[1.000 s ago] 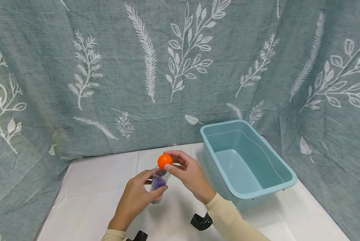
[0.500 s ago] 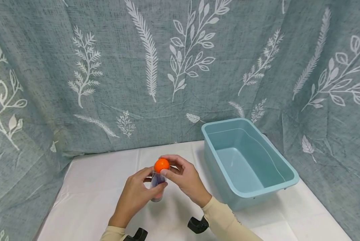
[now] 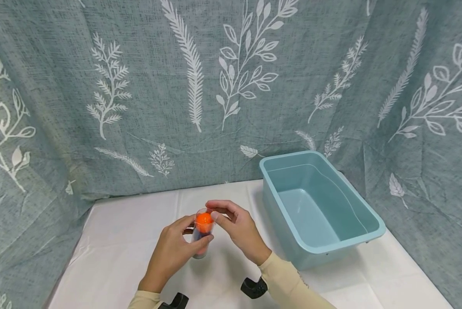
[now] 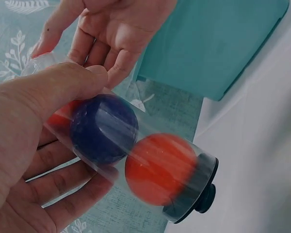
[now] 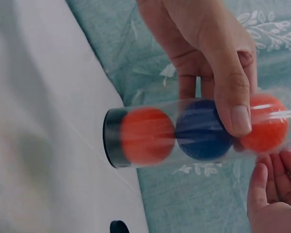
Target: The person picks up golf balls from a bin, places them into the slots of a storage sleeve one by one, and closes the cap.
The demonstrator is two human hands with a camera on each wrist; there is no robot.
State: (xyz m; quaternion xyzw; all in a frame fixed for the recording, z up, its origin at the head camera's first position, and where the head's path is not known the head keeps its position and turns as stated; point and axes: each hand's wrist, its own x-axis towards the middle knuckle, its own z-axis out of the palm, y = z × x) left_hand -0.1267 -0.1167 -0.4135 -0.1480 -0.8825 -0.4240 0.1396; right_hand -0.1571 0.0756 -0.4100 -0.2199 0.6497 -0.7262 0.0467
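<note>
My left hand (image 3: pixel 176 242) grips a clear tube (image 4: pixel 150 114) round its side, the thumb across the front. Inside the tube are three balls in a row: an orange ball (image 5: pixel 148 136) at the black-capped end, a dark blue ball (image 5: pixel 204 129) in the middle, and another orange ball (image 3: pixel 204 222) just inside the open mouth. In the right wrist view the left thumb overlaps the blue ball and the upper orange one. At the tube's mouth my right hand (image 3: pixel 240 229) has its fingers bent loosely, with thumb and fingertips right at the rim and no ball between them.
A blue-green plastic tub (image 3: pixel 288 214) stands to the right of the hands, with nothing visible in it. White cloth (image 3: pixel 126 231) covers the table. Behind and on both sides hangs a grey-green curtain (image 3: pixel 146 107) with white leaf prints.
The orange ball in my right fingers has come down onto the mouth and slid into the tube. The right hand has let go of it; the left keeps its grip.
</note>
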